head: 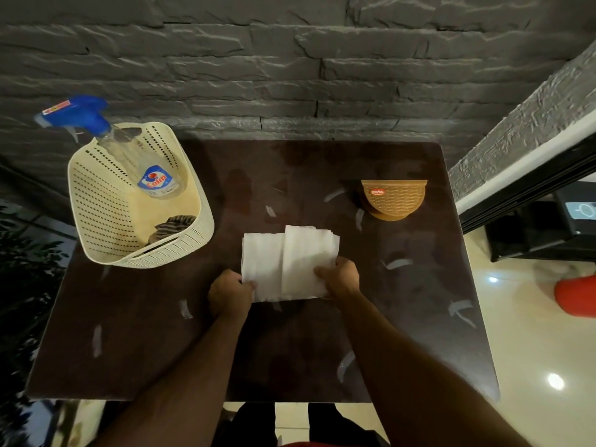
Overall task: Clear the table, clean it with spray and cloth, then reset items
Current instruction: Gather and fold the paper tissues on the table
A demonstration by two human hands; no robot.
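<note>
White paper napkins lie mid-table on a dark brown table, gripped at their near edge by the left hand and right hand. Far left, a cream basket holds a spray bottle and striped cloth. Far right stands a tan napkin holder.

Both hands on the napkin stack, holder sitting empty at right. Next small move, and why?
Probably lift the napkins and carry them toward the brown holder. The left hand and right hand each grip the stack's near edge; spray bottle and cloth are already in the basket, so resetting fits.
</note>
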